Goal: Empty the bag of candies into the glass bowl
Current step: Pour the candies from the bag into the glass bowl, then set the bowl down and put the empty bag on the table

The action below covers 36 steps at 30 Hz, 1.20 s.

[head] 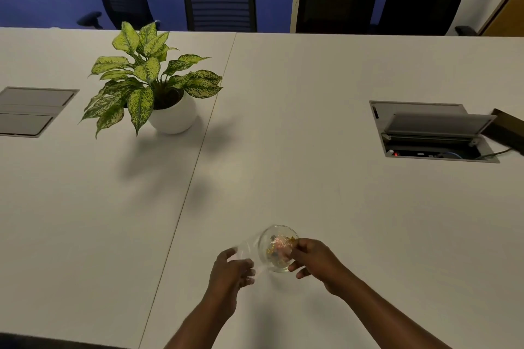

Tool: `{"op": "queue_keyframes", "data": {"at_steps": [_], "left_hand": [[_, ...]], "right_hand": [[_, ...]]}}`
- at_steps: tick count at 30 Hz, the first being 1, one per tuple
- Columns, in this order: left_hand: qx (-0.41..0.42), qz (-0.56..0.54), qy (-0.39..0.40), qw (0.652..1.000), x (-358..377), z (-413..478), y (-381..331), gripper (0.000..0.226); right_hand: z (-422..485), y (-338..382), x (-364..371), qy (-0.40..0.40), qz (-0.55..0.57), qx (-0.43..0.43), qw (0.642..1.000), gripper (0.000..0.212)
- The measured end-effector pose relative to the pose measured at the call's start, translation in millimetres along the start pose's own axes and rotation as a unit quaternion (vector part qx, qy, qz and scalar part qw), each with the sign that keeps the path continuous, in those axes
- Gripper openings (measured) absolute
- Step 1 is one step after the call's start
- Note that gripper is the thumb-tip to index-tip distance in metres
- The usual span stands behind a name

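A small glass bowl [276,231] stands on the white table near its front edge, with gold and pink wrapped candies [279,246] inside. A clear plastic bag [249,252] stretches from the left of the bowl over its rim. My left hand [226,278] grips the bag's outer end, to the left of the bowl. My right hand [314,261] pinches the bag's other end at the bowl's right rim. The bag is blurred, so I cannot tell whether candies are still in it.
A potted plant [153,85] in a white pot stands far left of centre. An open cable box [431,133] is sunk in the table at right, a shut one [31,110] at far left. Black chairs [219,3] line the far side.
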<state>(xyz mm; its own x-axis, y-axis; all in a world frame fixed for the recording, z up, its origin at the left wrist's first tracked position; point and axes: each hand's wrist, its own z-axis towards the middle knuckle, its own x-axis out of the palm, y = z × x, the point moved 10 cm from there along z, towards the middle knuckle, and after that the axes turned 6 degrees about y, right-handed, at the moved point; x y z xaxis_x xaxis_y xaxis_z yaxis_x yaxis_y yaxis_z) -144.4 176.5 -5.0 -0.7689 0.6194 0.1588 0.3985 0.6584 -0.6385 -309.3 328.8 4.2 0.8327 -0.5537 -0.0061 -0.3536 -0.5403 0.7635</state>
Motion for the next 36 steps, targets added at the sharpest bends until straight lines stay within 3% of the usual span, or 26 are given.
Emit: {"op": "queue_keyframes", "data": {"at_steps": [5, 8, 15, 17, 20, 23, 28, 36], "left_hand": [[0.036, 0.067, 0.034, 0.996, -0.4, -10.1, -11.7, 0.049], [0.04, 0.079, 0.032, 0.996, -4.4, -10.1, -12.6, 0.032], [0.084, 0.043, -0.015, 0.995, -27.1, -14.9, -20.5, 0.018], [0.094, 0.024, -0.021, 0.995, -29.2, -19.2, -22.4, 0.013], [0.097, -0.028, -0.017, 0.995, -30.3, -24.9, -22.4, 0.003], [0.088, -0.055, 0.002, 0.995, -29.1, -27.8, -20.0, 0.01], [0.089, -0.024, 0.015, 0.996, -36.3, -30.1, -18.8, 0.014], [0.101, -0.015, -0.045, 0.994, -96.2, -29.2, -17.7, 0.014]], "right_hand": [[-1.9, 2.3, 5.2, 0.014, 0.023, -0.026, 0.999, 0.031], [-3.0, 3.7, 9.3, 0.022, 0.018, -0.03, 0.999, 0.036], [-4.7, 15.3, 10.6, 0.002, -0.049, -0.055, 0.997, 0.019], [-4.2, 18.7, 13.6, 0.007, 0.0, -0.055, 0.998, 0.016], [-5.1, 18.5, 30.7, 0.042, 0.116, -0.023, 0.992, 0.032], [-6.8, 15.4, 54.1, 0.074, 0.113, 0.0, 0.991, 0.036], [-2.1, 10.8, 75.4, 0.054, 0.054, -0.009, 0.997, 0.018], [8.5, 18.2, 93.9, 0.056, 0.009, -0.01, 0.998, 0.011]]}}
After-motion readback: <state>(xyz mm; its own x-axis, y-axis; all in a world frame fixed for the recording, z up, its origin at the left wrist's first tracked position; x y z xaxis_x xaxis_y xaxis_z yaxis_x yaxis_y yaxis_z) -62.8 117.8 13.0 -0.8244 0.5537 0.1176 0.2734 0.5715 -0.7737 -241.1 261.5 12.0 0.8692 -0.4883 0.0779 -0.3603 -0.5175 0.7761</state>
